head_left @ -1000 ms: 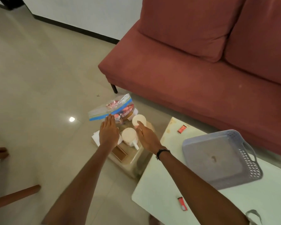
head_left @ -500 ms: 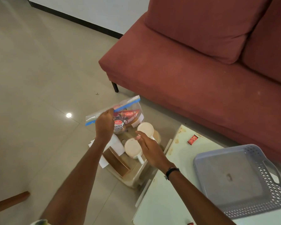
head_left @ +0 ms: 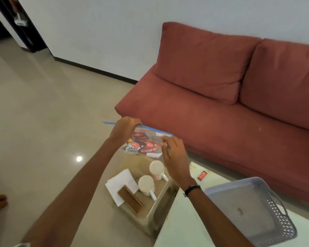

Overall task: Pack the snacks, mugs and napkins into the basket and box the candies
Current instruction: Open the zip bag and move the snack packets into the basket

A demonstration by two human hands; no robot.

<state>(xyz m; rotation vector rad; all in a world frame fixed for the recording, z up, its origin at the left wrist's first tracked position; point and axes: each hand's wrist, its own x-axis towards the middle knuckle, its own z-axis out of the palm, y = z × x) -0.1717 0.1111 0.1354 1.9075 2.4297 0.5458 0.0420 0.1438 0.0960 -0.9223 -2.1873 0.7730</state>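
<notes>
Left grip (head_left: 126, 130) holds snack bag (head_left: 143, 143) above stool (head_left: 150, 213); tiled floor (head_left: 43, 113).

Both forearms bare, no sleeves in view. Left hand (head_left: 124, 130) bare, nothing worn at the wrist. Right hand (head_left: 175, 154) bare; dark beaded bracelet (head_left: 192, 189) with some pale beads around right wrist.

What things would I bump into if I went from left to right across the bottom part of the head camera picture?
White napkins → brown box → nearer mug → red candy on the white table → grey basket.
</notes>
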